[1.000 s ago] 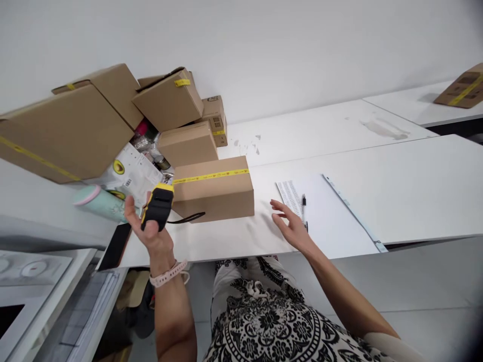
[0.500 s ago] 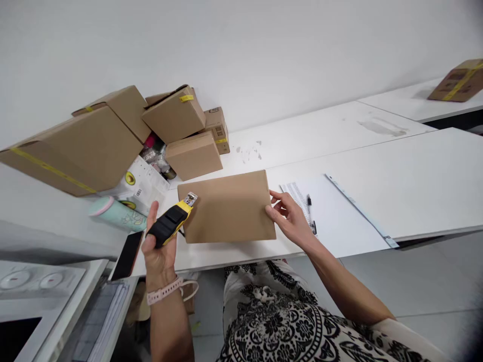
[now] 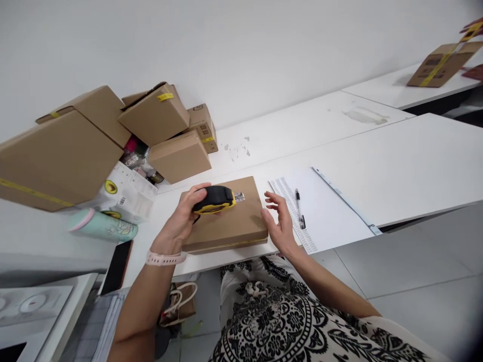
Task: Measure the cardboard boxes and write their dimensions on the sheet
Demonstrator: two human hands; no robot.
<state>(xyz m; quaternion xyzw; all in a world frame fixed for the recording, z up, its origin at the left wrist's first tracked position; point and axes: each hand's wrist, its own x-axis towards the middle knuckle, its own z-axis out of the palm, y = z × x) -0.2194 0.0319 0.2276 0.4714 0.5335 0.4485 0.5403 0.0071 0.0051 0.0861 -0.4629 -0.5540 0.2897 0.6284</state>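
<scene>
A black and yellow tape measure (image 3: 214,200) is gripped in my left hand (image 3: 184,213), above the left half of a flat cardboard box (image 3: 241,221). The metal end hook of the tape points right, over the box top. This box lies flat near the front edge of the white table (image 3: 256,156). My right hand (image 3: 279,223) is at the box's right edge, fingers apart and holding nothing; whether the thumb touches the cardboard I cannot tell. To its right, a pen (image 3: 300,208) lies on papers (image 3: 324,211).
Several cardboard boxes (image 3: 154,118) are piled at the back left. Nearer stand a white avocado-printed pack (image 3: 126,193), a mint bottle (image 3: 105,224) and a dark phone (image 3: 116,266). At far right, another person's hand (image 3: 472,27) is above a taped box (image 3: 433,68).
My left hand has swung the tape measure right, over the box. The box now lies flatter, and my right hand's fingers have opened off its edge. Another person's hand has appeared at far right.
</scene>
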